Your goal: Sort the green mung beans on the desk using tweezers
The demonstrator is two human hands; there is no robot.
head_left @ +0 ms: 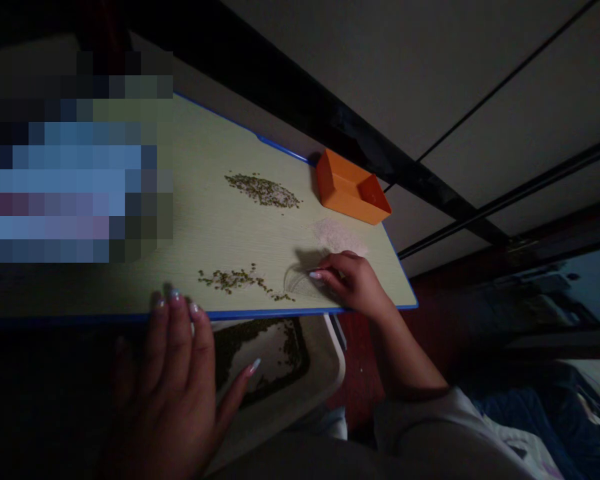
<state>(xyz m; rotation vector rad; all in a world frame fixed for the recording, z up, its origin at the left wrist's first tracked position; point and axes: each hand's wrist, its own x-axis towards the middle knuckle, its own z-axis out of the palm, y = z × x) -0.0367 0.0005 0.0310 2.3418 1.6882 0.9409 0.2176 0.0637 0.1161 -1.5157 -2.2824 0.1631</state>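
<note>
My right hand (353,280) is pinched on a thin, see-through piece with a curved edge (300,283), low over the pale tabletop (195,227); its exact kind is unclear. Just left of it lies a loose scatter of small green beans (230,280). Pale, rice-like grains (337,235) are heaped right behind the same hand. My left hand (175,367) is open, thumb apart from the fingers, with its fingertips at the table's blue near edge. Below that edge, a pale tub (336,363) holds green beans around a whitish patch.
An orange box (353,193) stands at the far right of the table. Another pile of green beans mixed with pale bits (263,190) lies toward the back. A blurred-out patch covers the left. Pale panels with dark rails (360,127) rise behind the table.
</note>
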